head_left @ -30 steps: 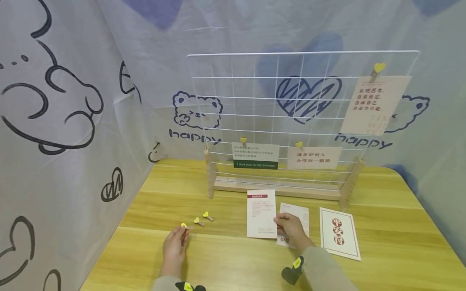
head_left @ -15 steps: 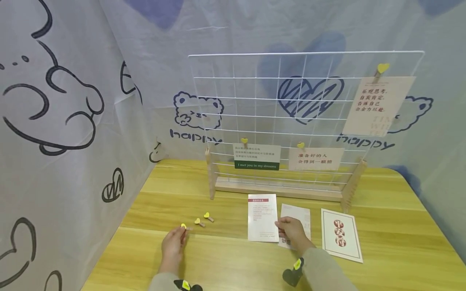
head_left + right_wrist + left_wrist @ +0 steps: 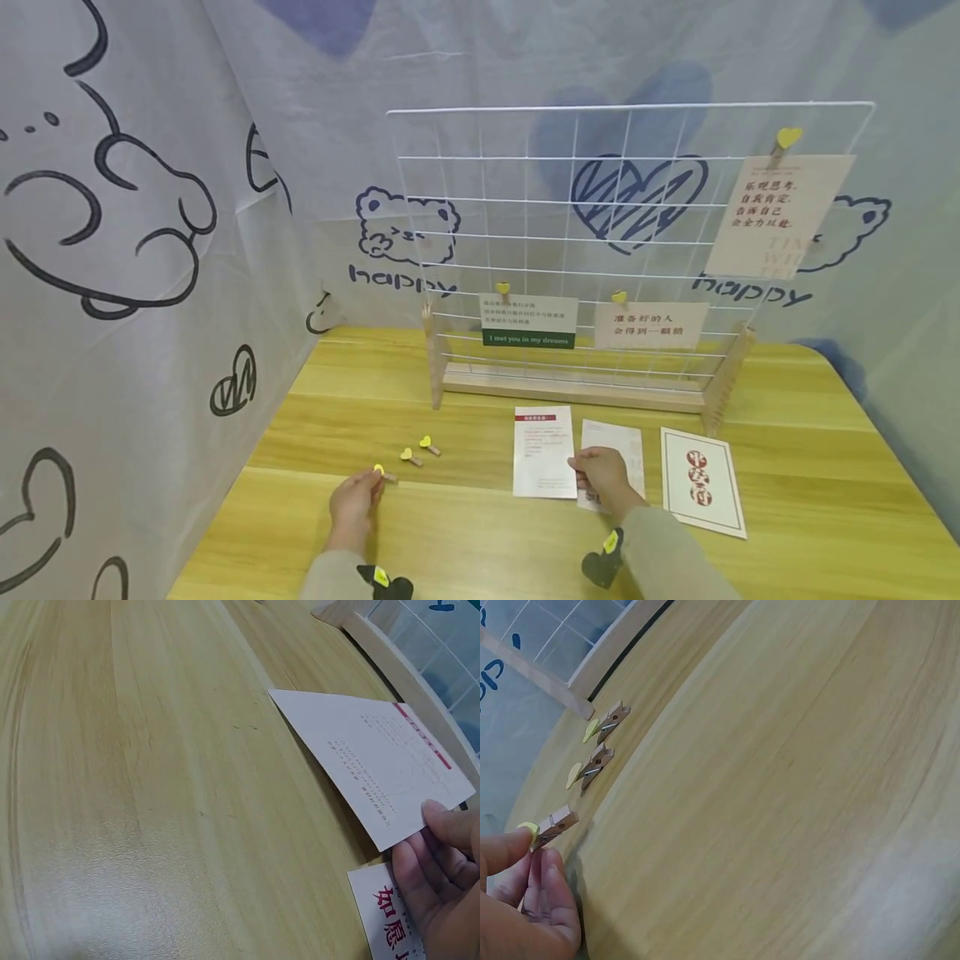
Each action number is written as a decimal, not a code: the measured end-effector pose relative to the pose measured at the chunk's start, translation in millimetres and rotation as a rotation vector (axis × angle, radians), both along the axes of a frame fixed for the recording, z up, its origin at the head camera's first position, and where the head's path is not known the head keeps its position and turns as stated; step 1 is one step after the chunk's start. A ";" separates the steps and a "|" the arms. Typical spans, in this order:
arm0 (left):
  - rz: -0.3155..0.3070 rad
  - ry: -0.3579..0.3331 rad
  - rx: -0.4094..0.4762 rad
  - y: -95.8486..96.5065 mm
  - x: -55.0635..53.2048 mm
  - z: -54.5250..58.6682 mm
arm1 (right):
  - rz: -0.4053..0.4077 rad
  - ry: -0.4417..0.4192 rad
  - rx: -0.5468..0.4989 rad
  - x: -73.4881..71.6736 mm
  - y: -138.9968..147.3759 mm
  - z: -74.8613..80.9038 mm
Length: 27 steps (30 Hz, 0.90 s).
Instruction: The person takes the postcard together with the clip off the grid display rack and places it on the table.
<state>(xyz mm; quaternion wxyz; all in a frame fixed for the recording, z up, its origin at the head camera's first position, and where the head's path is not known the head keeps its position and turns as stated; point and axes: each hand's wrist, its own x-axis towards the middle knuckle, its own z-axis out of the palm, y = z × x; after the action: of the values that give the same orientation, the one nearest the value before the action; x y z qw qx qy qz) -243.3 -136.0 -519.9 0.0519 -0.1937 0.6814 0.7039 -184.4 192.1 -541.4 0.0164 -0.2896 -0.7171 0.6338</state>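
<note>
My left hand [image 3: 354, 502] pinches a small wooden clothespin [image 3: 557, 823] with a yellow heart between thumb and fingers, at the left of the table. Two more such clothespins, a nearer one [image 3: 596, 766] and a farther one [image 3: 615, 720], lie in a row beyond it. With thumb on top and fingers beneath, my right hand [image 3: 603, 477] holds the lower right edge of a white card [image 3: 367, 761] with a red band. In the right wrist view this card is tilted and raised off the table. A second card [image 3: 384, 907] with red characters lies partly under that hand.
Behind the cards stands a white wire grid [image 3: 525, 200] on a wooden base [image 3: 570, 390]. Clothespins hold a green-striped card [image 3: 528, 322], a pink card [image 3: 651, 325] and a taller card [image 3: 780, 217] on it. A bordered card [image 3: 703, 482] lies at right.
My left hand has shifted slightly left, with the clothespin's wooden end now showing more. The card in my right hand has come down a little towards me.
</note>
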 end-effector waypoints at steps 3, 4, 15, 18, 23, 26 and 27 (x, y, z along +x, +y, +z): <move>-0.018 -0.033 -0.035 -2.9 -3.4 1.4 | -0.005 -0.024 0.016 -0.7 0.2 -0.7; -0.026 -0.046 -0.043 -3.5 -4.8 1.2 | -0.002 -0.032 0.024 -0.6 0.5 -0.7; -0.095 -0.084 -0.069 -3.8 -15.7 -4.3 | 0.049 -0.083 0.204 -3.2 -0.1 5.6; -0.113 -0.090 -0.100 -3.4 -16.2 -4.8 | 0.054 -0.087 0.248 -3.5 -0.5 7.2; -0.154 -0.101 -0.169 -3.7 -16.1 -2.4 | 0.038 -0.091 0.247 -4.2 -1.4 10.0; -0.197 -0.094 -0.286 -4.5 -16.3 -1.0 | 0.050 -0.112 0.272 -4.5 -0.8 12.4; -0.216 -0.089 -0.334 -4.8 -16.4 -0.3 | 0.057 -0.120 0.283 -4.6 -0.5 13.3</move>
<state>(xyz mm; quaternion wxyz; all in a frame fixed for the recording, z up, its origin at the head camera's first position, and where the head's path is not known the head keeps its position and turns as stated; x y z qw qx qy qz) -259.7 -140.8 -520.1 0.1242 -0.1560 0.8027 0.5621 -189.0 191.5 -528.1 -0.0037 -0.3012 -0.8069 0.5081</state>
